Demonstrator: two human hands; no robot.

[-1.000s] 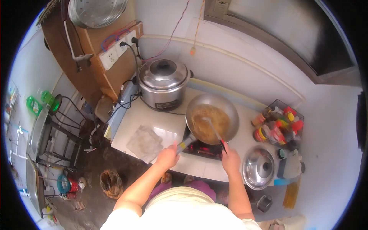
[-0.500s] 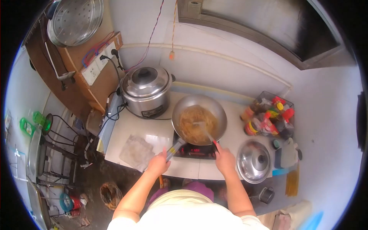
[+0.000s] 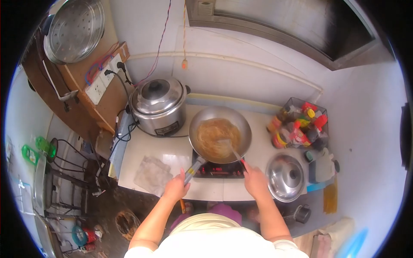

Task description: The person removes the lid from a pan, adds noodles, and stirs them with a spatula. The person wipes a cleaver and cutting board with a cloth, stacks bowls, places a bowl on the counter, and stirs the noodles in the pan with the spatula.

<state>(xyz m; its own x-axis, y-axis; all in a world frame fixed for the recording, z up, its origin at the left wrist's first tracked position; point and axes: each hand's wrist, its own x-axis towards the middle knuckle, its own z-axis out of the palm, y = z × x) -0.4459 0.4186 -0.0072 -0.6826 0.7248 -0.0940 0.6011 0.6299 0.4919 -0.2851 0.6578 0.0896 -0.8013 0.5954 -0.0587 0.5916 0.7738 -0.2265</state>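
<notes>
A wok sits on a black induction cooker with red lit digits. Light-brown noodle-like food in liquid fills its middle. My left hand is closed on the grey wok handle, at the wok's lower left. In my right hand is the dark and red grip of a metal spatula, whose blade rests in the food, right of the middle. A folded grey cloth lies on the counter left of my left hand.
A lidded steel cooker stands back left, its cord trailing over the counter. To the right are a wire basket of bottles and packets, a domed steel lid and a jug. A wall holds sockets.
The camera view has shifted, so the counter appears further left. The spatula blade has moved lower and to the right in the wok. Both hands keep their hold.
</notes>
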